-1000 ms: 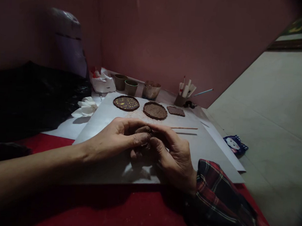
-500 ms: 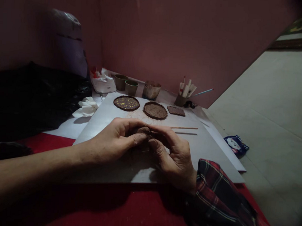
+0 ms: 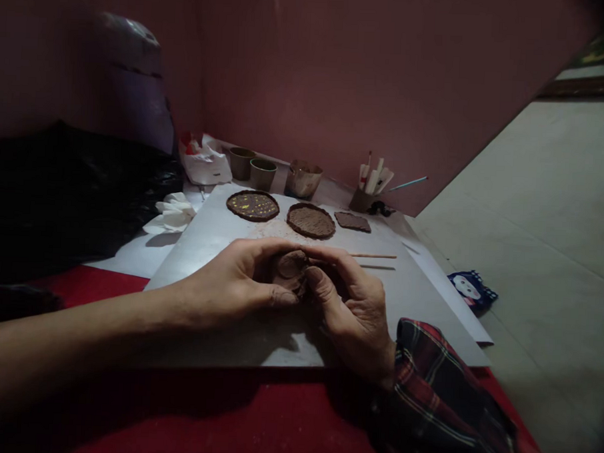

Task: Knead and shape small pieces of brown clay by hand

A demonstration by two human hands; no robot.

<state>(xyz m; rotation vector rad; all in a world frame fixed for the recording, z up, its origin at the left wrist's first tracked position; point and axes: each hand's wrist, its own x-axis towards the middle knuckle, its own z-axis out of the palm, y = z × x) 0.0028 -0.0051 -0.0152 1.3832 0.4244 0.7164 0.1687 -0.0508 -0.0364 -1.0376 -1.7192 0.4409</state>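
Both my hands meet over the near middle of a grey board (image 3: 428, 305) and pinch one brown lump of clay (image 3: 291, 266) between them. My left hand (image 3: 234, 280) curls round the lump from the left, thumb pressed on its near side. My right hand (image 3: 351, 305) closes on it from the right, thumb against the clay; its wrist wears a red plaid sleeve (image 3: 439, 399). Just above the board, the lump is partly hidden by my fingers.
Farther back on the board lie a yellow-speckled clay disc (image 3: 253, 206), a textured disc (image 3: 311, 221), a small clay slab (image 3: 352, 221) and a thin wooden stick (image 3: 373, 256). Behind stand cups (image 3: 262, 174), a metal bowl (image 3: 304, 178), a tool holder (image 3: 366, 189) and crumpled tissue (image 3: 173, 212).
My thumbs have shifted on the clay and the lump has turned, so a rounder flat face now shows between my fingers. Both hands stay in the same place.
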